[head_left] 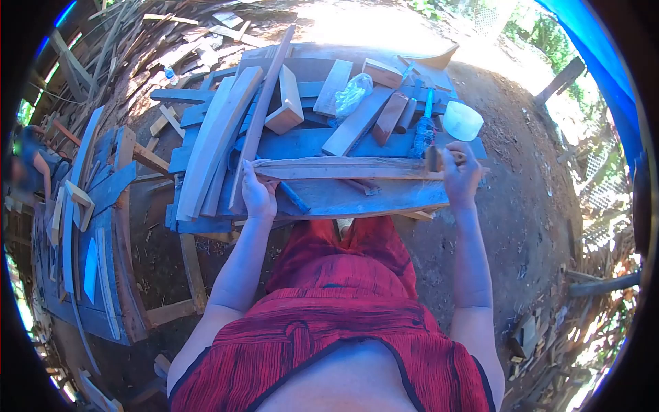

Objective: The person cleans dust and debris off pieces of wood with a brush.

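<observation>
My left hand [259,194] is closed around the left end of a long, narrow wooden strip [343,167], thumb up at its end. The strip lies crosswise in front of me over the blue-grey workbench [322,199]. At its right end, my right hand [463,175] is closed on a small brown flat-ended tool [432,159], whose kind I cannot tell. The tool's dark end overlaps the strip's top edge. Just behind it stands a blue-wrapped bottle [423,135], with a white plastic container [462,121] to the right.
Long boards [223,141] and a wooden pole [268,113] lie at the bench's left. Wood blocks [391,118] and a clear plastic bag [353,95] rest farther back. Another bench [103,275] stands left, a person [42,161] beyond it. Scrap wood [199,48] covers the ground behind.
</observation>
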The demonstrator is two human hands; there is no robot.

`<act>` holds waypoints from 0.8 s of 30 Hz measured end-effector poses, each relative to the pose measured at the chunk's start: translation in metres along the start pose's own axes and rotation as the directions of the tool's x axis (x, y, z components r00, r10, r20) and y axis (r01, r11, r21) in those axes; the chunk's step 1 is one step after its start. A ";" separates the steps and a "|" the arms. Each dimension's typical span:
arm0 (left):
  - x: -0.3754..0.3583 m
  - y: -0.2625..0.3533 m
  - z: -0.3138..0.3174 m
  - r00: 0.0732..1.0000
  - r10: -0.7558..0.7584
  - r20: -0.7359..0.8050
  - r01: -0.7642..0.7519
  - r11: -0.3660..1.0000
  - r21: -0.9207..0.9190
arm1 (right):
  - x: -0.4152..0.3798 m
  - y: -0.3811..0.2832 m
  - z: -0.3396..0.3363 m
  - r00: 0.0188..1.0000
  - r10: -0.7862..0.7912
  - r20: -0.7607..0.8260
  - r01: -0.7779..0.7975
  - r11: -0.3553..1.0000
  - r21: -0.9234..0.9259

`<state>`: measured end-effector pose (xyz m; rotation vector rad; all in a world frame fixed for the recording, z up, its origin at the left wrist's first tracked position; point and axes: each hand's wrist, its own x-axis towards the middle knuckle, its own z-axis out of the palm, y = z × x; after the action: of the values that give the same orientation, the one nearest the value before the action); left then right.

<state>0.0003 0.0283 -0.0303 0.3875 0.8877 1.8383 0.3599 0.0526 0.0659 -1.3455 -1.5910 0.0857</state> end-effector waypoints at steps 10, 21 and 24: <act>0.001 0.001 -0.006 0.999 -0.034 0.039 0.033 0.999 0.013 | -0.017 -0.117 0.092 0.938 -0.007 0.347 -0.162 0.875 0.455; -0.001 0.005 -0.001 0.994 -0.009 0.113 0.006 1.000 0.021 | -0.016 -0.168 0.158 0.800 0.011 0.600 -0.580 0.272 0.768; 0.000 0.005 -0.002 0.995 -0.048 0.092 0.047 0.999 0.018 | -0.024 -0.150 0.163 0.754 0.072 0.653 -0.645 0.272 0.715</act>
<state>-0.0043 0.0261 -0.0282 0.4545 0.8418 1.7562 0.1371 0.0614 0.0629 -0.6937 -1.1439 1.5787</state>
